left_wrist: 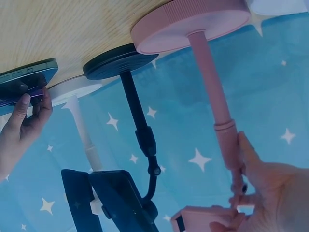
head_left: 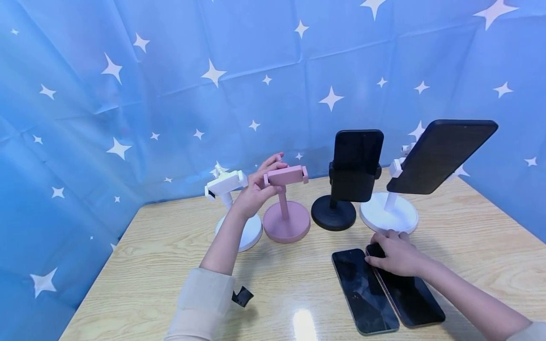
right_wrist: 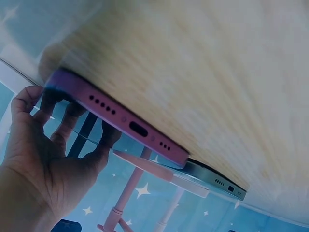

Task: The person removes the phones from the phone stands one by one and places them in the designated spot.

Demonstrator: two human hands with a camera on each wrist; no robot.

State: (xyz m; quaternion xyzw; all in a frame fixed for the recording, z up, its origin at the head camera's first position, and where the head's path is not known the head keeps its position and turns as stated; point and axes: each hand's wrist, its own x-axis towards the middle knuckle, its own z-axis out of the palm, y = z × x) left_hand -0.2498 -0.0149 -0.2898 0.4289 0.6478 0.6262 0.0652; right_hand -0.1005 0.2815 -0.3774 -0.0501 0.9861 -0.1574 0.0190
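My left hand [head_left: 254,190] holds the pink phone stand [head_left: 286,229] by its upper neck, just behind the clamp, which carries no phone. In the left wrist view, the thumb lies along the pink pole [left_wrist: 212,82] and the other fingers are around the joint. Near the front right, my right hand [head_left: 398,255] grips the far end of a dark-screened smartphone [head_left: 414,300] lying on the table. Its pinkish-purple lower edge [right_wrist: 140,126] with a charging port shows in the right wrist view. Alongside it, to the left, lies another smartphone [head_left: 362,289] with a greenish edge.
Left of the pink stand is a white phone stand [head_left: 251,234] with an unfilled clamp. To the right, a black stand [head_left: 332,219] holds a phone [head_left: 358,158], and a white stand [head_left: 386,218] holds a tablet [head_left: 445,156]. A small black piece [head_left: 243,297] shows beside my left sleeve.
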